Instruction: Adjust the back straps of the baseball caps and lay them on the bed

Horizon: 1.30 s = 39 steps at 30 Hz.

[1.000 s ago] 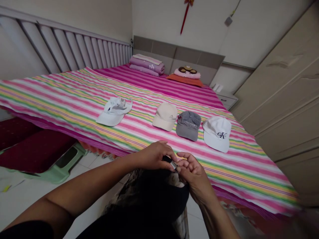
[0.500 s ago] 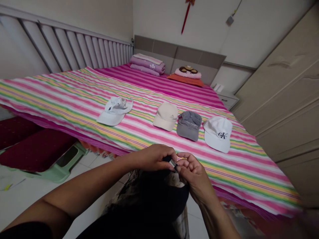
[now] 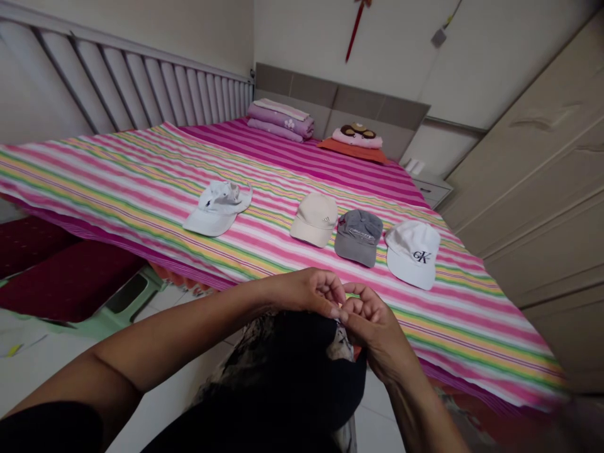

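Note:
Close to my lap, my left hand (image 3: 309, 290) and my right hand (image 3: 375, 324) meet with their fingertips pinched together. Between them they hold the back strap of a dark cap (image 3: 309, 340), whose buckle is now mostly covered by the fingers. The cap's body hangs below the hands and blends into dark clothing. Beyond, on the bed, a row of caps faces me: a white cap (image 3: 217, 207) on the left, a beige cap (image 3: 314, 219), a grey cap (image 3: 359, 236), and a white cap with black letters (image 3: 414, 253) on the right.
A striped sheet (image 3: 141, 182) covers the near part of the bed. Folded purple bedding (image 3: 278, 119) and an orange pillow (image 3: 352, 151) lie by the headboard (image 3: 302, 85). Green stools with dark red tops (image 3: 70, 277) stand at left, a wardrobe (image 3: 533, 163) at right.
My fingers have closed in over the strap, so the silver buckle seen earlier is now hidden. Both hands have shifted slightly right with the cap.

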{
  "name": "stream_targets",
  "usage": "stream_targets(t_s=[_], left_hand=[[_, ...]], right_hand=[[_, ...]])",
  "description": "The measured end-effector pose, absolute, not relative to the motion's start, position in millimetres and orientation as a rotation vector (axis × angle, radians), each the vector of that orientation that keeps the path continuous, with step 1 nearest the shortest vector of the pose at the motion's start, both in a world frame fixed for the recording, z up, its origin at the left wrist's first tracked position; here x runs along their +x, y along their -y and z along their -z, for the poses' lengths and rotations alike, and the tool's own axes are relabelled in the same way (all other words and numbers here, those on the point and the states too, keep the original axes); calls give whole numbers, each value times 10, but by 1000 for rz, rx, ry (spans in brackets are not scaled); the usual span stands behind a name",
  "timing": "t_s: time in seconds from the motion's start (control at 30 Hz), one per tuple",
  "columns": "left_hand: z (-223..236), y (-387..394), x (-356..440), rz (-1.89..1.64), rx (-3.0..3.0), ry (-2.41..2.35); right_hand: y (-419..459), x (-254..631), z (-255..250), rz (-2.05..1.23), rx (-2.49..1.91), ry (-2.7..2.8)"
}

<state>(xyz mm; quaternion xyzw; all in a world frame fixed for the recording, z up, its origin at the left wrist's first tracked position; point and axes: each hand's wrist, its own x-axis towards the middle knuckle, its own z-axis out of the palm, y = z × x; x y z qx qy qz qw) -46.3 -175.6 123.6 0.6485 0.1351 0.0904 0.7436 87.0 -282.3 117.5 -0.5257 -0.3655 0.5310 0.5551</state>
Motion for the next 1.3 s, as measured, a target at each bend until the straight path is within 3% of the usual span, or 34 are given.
stream_targets(t_s=[0.3, 0.6, 0.93, 1.1, 1.3], left_hand=[[-1257, 1742, -397, -176, 1257, -361], [-1254, 1687, -438, 94, 1319, -419], [-1319, 1547, -496, -158, 1044, -386], [-1334, 1468, -570, -130, 1034, -356], [-1562, 1319, -745, 142, 1249, -179]], right_hand=[[2840, 904, -1250, -1363, -1164, 822], [2816, 929, -1299, -1343, -1130, 781], [2795, 1317, -1080, -1629, -1092, 1034], [2851, 1292, -1100, -1525, -969, 908], [2906, 1187, -1355, -1333, -921, 844]])
